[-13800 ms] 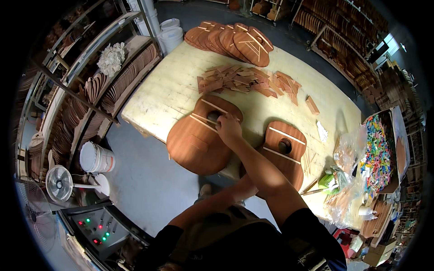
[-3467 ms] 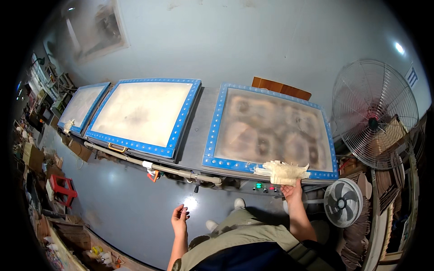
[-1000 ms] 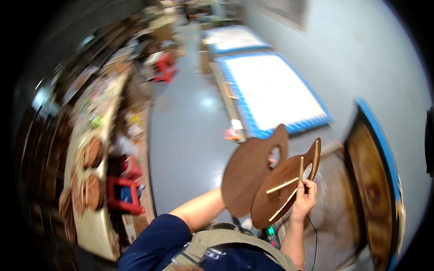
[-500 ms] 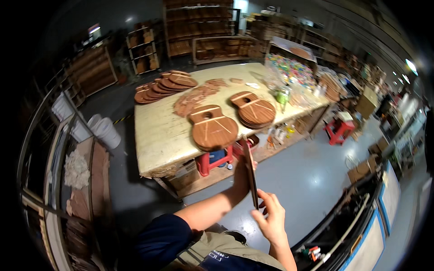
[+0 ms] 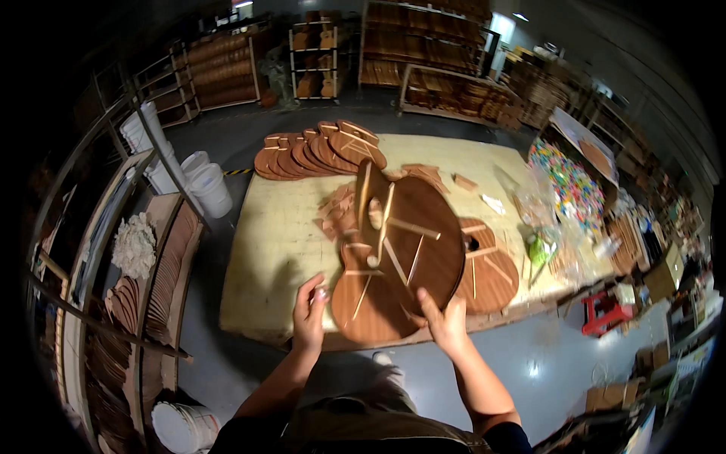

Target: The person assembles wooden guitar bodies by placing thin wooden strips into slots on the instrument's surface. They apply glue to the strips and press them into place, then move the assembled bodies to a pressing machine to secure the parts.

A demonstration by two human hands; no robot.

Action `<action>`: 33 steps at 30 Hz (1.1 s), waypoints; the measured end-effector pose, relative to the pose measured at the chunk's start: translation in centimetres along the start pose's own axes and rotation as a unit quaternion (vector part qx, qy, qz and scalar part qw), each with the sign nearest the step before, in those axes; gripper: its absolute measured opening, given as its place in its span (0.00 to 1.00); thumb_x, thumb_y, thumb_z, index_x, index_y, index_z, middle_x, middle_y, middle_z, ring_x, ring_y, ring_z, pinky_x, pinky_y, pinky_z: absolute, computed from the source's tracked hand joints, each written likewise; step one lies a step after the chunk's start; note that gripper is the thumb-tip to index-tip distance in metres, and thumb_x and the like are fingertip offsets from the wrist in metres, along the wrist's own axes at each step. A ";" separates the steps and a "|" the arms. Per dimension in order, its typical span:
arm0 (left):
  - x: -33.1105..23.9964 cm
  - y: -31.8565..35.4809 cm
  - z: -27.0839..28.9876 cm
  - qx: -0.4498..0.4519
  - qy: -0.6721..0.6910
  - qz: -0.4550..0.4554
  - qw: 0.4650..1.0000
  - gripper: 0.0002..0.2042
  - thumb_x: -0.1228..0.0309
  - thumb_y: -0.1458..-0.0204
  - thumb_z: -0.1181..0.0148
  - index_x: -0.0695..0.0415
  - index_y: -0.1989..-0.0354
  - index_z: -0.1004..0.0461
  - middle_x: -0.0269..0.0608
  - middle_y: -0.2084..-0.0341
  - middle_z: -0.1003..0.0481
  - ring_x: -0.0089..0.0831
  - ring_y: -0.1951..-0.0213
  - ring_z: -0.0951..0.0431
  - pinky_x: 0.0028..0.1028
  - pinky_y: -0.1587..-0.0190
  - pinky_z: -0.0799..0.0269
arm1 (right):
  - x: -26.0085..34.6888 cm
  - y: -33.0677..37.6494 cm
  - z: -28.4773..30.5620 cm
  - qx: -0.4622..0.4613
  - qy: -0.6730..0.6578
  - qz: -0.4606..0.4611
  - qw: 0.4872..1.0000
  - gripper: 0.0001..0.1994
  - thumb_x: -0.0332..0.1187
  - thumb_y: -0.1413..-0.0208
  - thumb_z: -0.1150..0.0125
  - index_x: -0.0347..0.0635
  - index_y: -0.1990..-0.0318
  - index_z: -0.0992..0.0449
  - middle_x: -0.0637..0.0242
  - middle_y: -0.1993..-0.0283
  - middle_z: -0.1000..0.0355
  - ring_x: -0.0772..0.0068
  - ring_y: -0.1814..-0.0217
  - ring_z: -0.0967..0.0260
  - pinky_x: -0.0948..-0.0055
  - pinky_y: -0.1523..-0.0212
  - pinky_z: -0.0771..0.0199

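A guitar top (image 5: 435, 242), dark brown with pale braces and a round soundhole, is tilted above the near edge of the table. My right hand (image 5: 446, 321) grips it at its lower edge, thumb on the braced face. My left hand (image 5: 308, 310), fingers apart and slightly curled, holds nothing and is raised left of that panel. Below lies a stack of guitar tops (image 5: 359, 306), partly covered by the held one. Another stack of braced tops (image 5: 491, 281) shows to the right, its left part hidden behind the held panel.
A fanned row of guitar tops (image 5: 314, 155) lies at the table's far left, near loose wood scraps (image 5: 336, 208). Colourful small pieces (image 5: 569, 185) and plastic bags are at the right. A slatted rack (image 5: 162, 265) stands left, white buckets (image 5: 210, 189) behind it.
My view has swung to face the table squarely. The guitar top, edge-on before, now shows its braced face over the table. My left hand has come away from it; my right hand grips it.
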State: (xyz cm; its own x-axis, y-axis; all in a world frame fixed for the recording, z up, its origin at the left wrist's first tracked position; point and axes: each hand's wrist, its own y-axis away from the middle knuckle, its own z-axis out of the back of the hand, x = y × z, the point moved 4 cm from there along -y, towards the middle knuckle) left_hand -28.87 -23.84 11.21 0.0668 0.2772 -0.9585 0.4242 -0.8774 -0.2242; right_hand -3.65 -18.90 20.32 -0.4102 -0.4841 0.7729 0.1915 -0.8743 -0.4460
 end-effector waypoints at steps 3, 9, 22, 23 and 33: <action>1.9 -0.2 -0.4 -0.078 -0.041 0.073 0.993 0.14 0.68 0.37 0.54 0.60 0.46 0.32 0.41 0.49 0.31 0.30 0.50 0.29 0.30 0.48 0.31 | -6.7 -12.2 -0.7 -0.035 0.045 0.053 0.997 0.12 0.35 0.41 0.43 0.31 0.62 0.24 0.45 0.72 0.27 0.45 0.69 0.26 0.58 0.69 0.27; 2.6 0.7 -1.5 -0.158 -0.064 0.167 0.971 0.11 0.74 0.39 0.52 0.61 0.50 0.30 0.41 0.55 0.27 0.29 0.56 0.26 0.29 0.52 0.29 | -18.1 -35.1 -9.3 -0.034 0.247 0.175 0.952 0.19 0.31 0.48 0.40 0.36 0.48 0.30 0.48 0.69 0.26 0.48 0.67 0.26 0.56 0.67 0.25; 1.9 6.1 0.5 -0.343 -0.112 0.231 0.904 0.11 0.77 0.42 0.50 0.63 0.52 0.30 0.47 0.60 0.25 0.30 0.59 0.24 0.30 0.55 0.26 | -28.6 -43.5 -29.2 0.295 0.353 0.062 0.886 0.25 0.29 0.40 0.60 0.49 0.34 0.42 0.58 0.30 0.47 0.52 0.33 0.43 0.63 0.37 0.37; 2.3 5.3 0.3 -0.318 -0.126 0.216 0.915 0.11 0.78 0.42 0.50 0.64 0.52 0.30 0.46 0.60 0.25 0.30 0.58 0.24 0.31 0.54 0.26 | -29.4 -43.3 -28.1 0.244 0.318 0.108 0.910 0.26 0.27 0.43 0.56 0.48 0.35 0.41 0.57 0.32 0.44 0.52 0.34 0.42 0.62 0.37 0.37; 3.4 -4.3 -15.2 0.282 -0.265 0.097 0.917 0.15 0.79 0.46 0.46 0.60 0.49 0.28 0.47 0.55 0.25 0.39 0.51 0.25 0.33 0.47 0.30 | -25.8 -21.7 1.1 0.086 0.112 0.038 0.989 0.13 0.23 0.51 0.41 0.39 0.57 0.21 0.55 0.62 0.24 0.56 0.56 0.26 0.63 0.54 0.26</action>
State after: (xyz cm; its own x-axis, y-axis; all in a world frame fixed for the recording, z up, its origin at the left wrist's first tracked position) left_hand -16.78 -13.20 11.59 -0.4206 -0.0045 -0.9072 -0.0927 -0.9945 0.0479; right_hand 3.77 12.47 10.59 -0.5728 -0.5463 0.6112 0.3706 -0.8376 -0.4013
